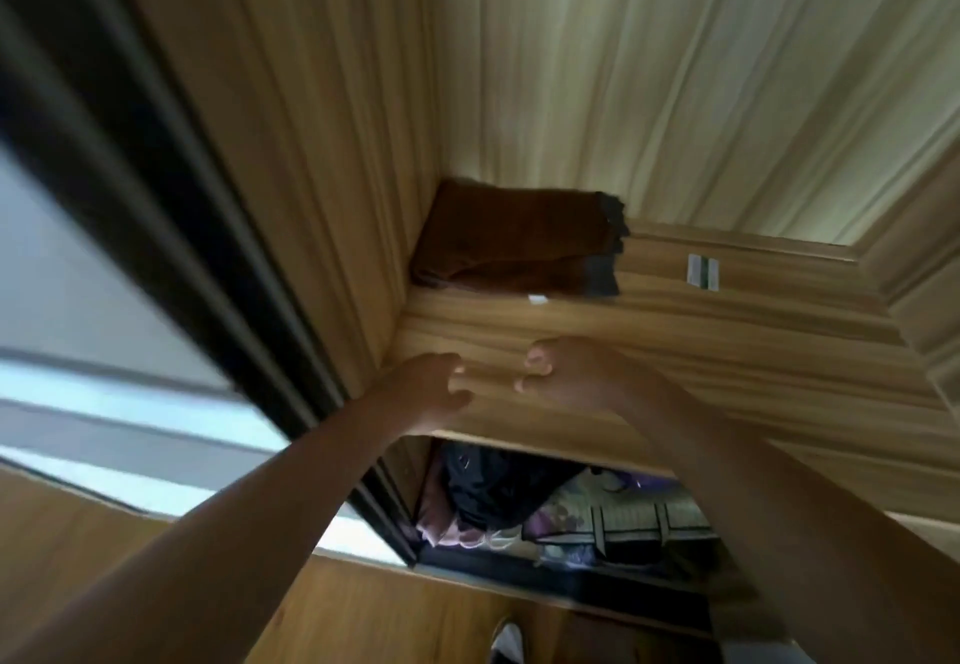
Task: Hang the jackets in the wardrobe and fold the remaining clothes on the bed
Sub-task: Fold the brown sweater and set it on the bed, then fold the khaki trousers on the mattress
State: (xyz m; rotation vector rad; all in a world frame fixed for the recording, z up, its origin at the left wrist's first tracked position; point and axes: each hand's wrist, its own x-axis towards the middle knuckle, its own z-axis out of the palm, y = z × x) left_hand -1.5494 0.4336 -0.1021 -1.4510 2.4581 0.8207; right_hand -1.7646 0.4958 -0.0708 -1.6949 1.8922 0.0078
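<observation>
Both hands, left hand (436,388) and right hand (566,372), hover empty and loosely curled over the wardrobe shelf (727,331) — folded brown cloth (514,242) lies beyond them (back-left corner, long side crosswise) — left nearer, I'd judge.

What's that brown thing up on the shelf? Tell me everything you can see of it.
A folded brown cloth, soft-looking, in several layers, with a dark grey band along its right end. It lies flat on the wooden shelf, pushed into the back left corner against the wardrobe's side wall. A small white scrap lies by its front edge. Neither the left hand nor the right hand touches it. Blur hides what garment it is.
</observation>
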